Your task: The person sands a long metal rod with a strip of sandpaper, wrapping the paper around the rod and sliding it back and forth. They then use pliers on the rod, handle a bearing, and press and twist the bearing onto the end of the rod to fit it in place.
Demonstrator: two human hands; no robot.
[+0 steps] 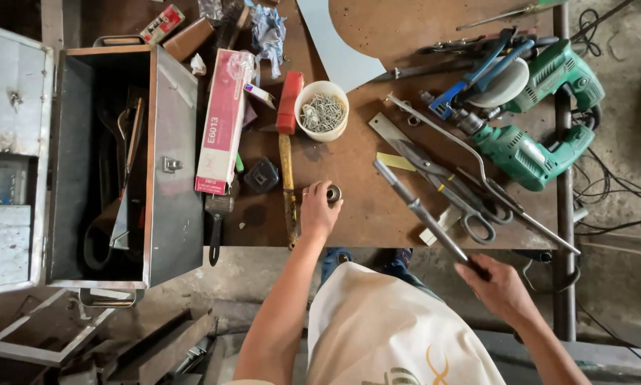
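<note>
bearing-like metal ring (332, 193), one, small and round with a dark centre, sits on the brown worktop (377, 214) at the fingertips of the left hand (318, 211), whose grip is closed lightly round it. right hand (499, 285) has its grip wrapped tight on the near end of one long grey metal bar (417, 208), which slants up and left across the worktop's front edge.

counted: two green power drills (541, 114) at the right side; one pair of large metal shears (449, 189) beside the bar; one thin bent steel rod (477, 167) lying over them; one blue-handled tool (477, 71) near the drills; one hammer with a red head and worn yellowish handle (287, 153); one small black brush (217, 221) hanging over the front edge.

containers: one white round cup (322, 110) holds a heap of thin grey nails. one long pink and white cardboard box (222, 121) lies flat, closed. one open grey sheet-metal toolbox (174, 171) stands at the left, its lid (10, 157) thrown back; inside are dark tools and a coil of black belt, too shadowed to tell apart.
</note>
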